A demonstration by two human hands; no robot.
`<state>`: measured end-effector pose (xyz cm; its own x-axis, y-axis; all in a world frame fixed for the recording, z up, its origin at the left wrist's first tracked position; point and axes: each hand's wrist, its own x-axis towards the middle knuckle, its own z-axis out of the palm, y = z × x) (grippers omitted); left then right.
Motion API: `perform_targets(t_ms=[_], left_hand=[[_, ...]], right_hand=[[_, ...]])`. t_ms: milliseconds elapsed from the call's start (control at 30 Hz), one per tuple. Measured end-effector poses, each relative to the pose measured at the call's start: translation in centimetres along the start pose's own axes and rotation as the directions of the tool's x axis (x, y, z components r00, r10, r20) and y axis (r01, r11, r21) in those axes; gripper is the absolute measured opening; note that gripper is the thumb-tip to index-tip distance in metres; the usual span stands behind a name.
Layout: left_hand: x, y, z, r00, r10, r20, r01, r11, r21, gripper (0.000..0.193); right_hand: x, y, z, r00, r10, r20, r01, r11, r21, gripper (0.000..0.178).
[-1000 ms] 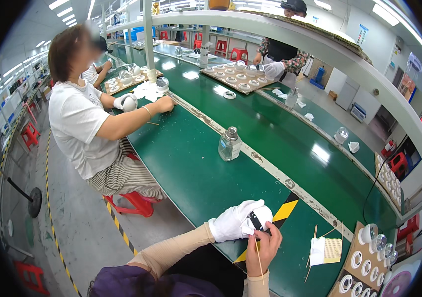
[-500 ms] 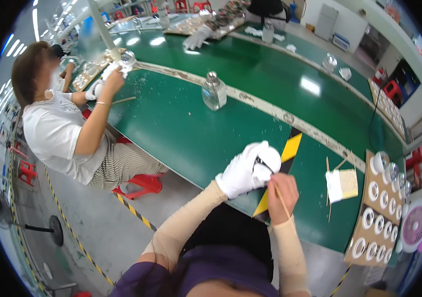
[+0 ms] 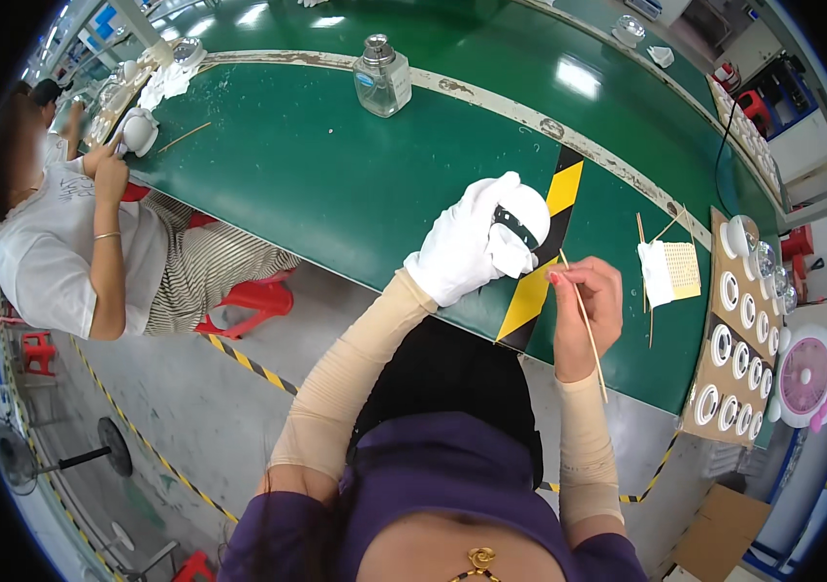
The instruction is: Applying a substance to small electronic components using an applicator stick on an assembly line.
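Right hand (image 3: 592, 303) has drawn back from the white rounded housing (image 3: 530, 207), pinching a wooden stick (image 3: 592, 339); gloved left hand (image 3: 466, 242) wraps the housing, apparently for steadiness.

Green worktop (image 3: 268, 155), pale scuffed strip (image 3: 617, 167) lengthwise, yellow-black tape (image 3: 534, 301) across. On it: clear bottle (image 3: 382, 85), upright; thin stick (image 3: 185, 136) and crumpled white cloth (image 3: 167, 85) toward far left; yellow pad (image 3: 686, 270) with white cloth piece (image 3: 657, 275), sticks (image 3: 639, 229) alongside; right end, brown board (image 3: 724, 378) bearing white rings (image 3: 721, 345).
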<state>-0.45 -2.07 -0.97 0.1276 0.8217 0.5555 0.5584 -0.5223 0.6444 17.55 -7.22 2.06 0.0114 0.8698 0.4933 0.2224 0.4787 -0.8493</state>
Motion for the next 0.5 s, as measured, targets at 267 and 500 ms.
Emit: perform_targets(t_ms=[267, 500], left_hand=[[0.0, 0.1, 0.1, 1.000, -0.006, -0.001, 0.006, 0.999, -0.034, 0.087], [0.3, 0.0, 0.7, 0.997, -0.072, -0.002, 0.072, 0.996, -0.053, 0.086]], right_hand=[[0.5, -0.1, 0.4, 0.925, -0.343, 0.164, 0.363, 0.925, -0.113, 0.017], [3.2, 1.0, 0.6, 0.803, -0.521, 0.291, 0.586, 0.779, -0.223, 0.022]])
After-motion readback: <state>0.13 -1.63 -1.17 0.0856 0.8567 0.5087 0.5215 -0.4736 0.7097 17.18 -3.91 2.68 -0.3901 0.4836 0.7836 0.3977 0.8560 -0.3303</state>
